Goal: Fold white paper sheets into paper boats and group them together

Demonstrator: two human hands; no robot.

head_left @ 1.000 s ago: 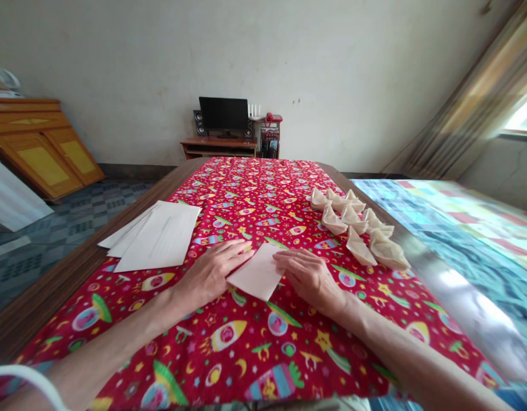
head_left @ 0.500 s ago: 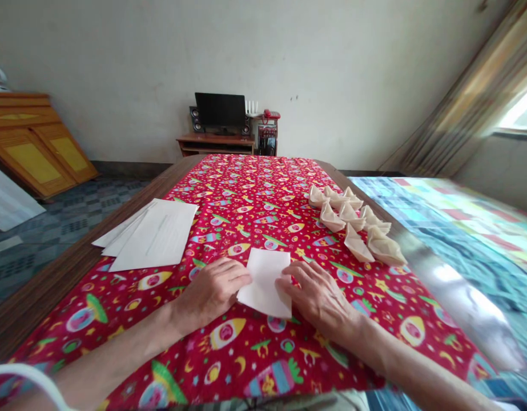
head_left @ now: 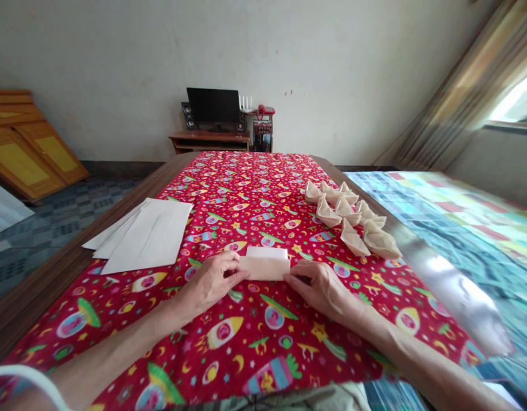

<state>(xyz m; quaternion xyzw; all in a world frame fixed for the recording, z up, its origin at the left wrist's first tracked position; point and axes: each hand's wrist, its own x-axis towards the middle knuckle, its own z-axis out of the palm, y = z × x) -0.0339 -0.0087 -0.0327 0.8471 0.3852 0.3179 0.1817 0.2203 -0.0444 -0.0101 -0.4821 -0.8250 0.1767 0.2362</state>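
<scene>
Folded paper (head_left: 265, 268) flat on the patterned red cloth (head_left: 229, 354) that covers most of the bench (head_left: 154, 185); it sits in the bench's near half, about midway between left and right edges. Long axis runs left to right, roughly parallel to the near edge. Wider folded band on the near side; a slightly narrower white strip shows beyond it, toward the far edge.

Paper lies directly between the hands, touching both. Left hand (head_left: 212, 279) grasps the left end, thumb on its near part, fingers bent. Right hand (head_left: 327, 288) grasps the right end, thumb tip at the near right corner, fingers curled.

Toward the left edge: fanned white sheets (head_left: 147, 240), partly overlapping. Toward the right edge: a cluster of pale folded shapes (head_left: 351, 214), points up, farther out than the right hand.
</scene>
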